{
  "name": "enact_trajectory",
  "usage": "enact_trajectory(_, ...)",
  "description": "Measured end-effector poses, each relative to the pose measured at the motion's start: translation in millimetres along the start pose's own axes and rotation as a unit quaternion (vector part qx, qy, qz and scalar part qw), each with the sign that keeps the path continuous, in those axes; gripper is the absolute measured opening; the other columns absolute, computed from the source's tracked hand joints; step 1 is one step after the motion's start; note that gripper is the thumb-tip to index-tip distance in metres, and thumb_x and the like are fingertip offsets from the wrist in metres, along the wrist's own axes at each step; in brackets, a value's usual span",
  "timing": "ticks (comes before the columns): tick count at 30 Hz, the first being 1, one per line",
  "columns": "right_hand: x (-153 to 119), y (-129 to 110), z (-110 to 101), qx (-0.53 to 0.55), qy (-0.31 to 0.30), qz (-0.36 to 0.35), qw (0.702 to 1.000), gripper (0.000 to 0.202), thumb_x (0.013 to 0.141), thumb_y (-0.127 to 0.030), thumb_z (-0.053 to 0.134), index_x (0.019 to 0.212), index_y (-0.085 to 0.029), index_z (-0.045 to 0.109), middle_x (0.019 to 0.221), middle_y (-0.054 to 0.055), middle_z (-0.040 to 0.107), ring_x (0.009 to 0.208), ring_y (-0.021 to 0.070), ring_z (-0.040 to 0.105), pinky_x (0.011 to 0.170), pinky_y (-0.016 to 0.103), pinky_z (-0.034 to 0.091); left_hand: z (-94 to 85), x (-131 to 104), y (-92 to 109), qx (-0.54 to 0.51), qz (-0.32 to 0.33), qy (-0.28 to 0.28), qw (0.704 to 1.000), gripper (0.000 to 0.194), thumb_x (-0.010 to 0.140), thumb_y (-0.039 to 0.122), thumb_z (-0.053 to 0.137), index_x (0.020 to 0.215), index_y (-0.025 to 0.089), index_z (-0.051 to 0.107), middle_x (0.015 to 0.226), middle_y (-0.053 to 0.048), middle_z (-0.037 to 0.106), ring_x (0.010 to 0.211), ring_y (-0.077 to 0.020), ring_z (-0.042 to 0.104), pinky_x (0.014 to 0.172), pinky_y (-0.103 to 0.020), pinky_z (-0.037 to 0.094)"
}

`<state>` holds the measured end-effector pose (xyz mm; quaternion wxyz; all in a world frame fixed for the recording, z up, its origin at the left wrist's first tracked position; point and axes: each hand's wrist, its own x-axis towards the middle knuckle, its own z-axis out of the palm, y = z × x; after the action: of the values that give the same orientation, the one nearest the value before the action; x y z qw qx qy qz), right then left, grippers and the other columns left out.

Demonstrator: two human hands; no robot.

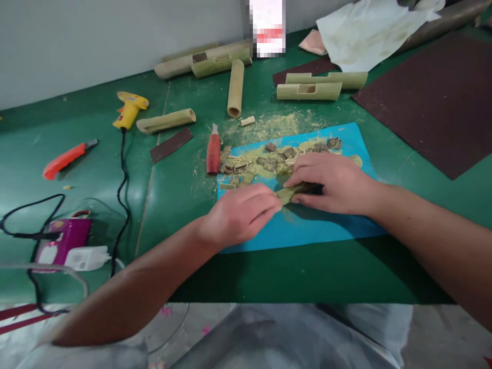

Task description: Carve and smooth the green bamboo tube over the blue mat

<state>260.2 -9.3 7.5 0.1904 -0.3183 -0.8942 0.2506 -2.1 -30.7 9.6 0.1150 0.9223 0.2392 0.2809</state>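
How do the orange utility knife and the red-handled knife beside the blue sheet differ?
The orange utility knife has a bright, slim handle; the red-handled knife has a darker, stouter one. The orange utility knife lies slanted, tip rightward; the red-handled knife points almost straight away. Both lie unheld on the green table, blades showing.

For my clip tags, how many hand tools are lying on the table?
3: the yellow glue gun, upper left; the orange cutter, far left; the red-handled blade, left of the blue sheet. The left hand or right hand could hide another.
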Motion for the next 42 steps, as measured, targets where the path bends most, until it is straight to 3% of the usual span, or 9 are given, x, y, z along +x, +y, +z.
enact_trajectory(12,0.5,0.0,0.4,-0.005,-0.003,0.002,1.000,0.019,0.096,-0.037,0.063,0.098,-0.022,0.074,0.098,0.008,0.069,0.095,0.0256,0.064,0.079,0.038,0.044,-0.4,0.5,2.3,0.023,0.017,0.002,1.000,0.025,0.108,0.021,0.053,0.095,0.016,0.073,0.087,-0.005,0.076,0.079,-0.0146,0.071,0.073,-0.024,0.056)
enact_trajectory(42,0.7,0.4,1.1,-0.009,0.004,-0.003,1.000,0.019,0.095,-0.036,0.063,0.099,-0.022,0.075,0.096,0.008,0.069,0.094,0.0253,0.063,0.079,0.037,0.042,-2.7,-0.9,-0.7,0.005,0.007,0.001,1.000,0.019,0.107,0.020,0.056,0.096,0.017,0.072,0.091,-0.005,0.078,0.082,-0.0142,0.074,0.075,-0.024,0.059)
